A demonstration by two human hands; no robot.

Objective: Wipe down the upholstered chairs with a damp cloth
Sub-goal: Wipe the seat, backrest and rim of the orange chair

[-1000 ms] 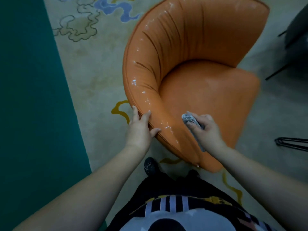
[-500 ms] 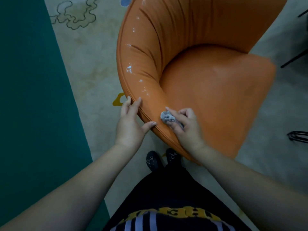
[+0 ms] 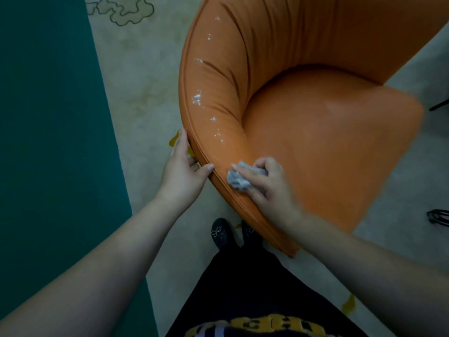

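Chair (image 3: 315,147) rim was braced by the left hand (image 3: 181,172); the right hand (image 3: 264,184) clutched the cloth (image 3: 237,180), best pressed firmly along the wet, shiny arm.

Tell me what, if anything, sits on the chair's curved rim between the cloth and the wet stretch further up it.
Nothing visible does. The right hand holds the cloth pressed on the orange chair rim; the wet stretch further up the rim is bare. The left hand grips the rim's outer edge, beside that path rather than on it.
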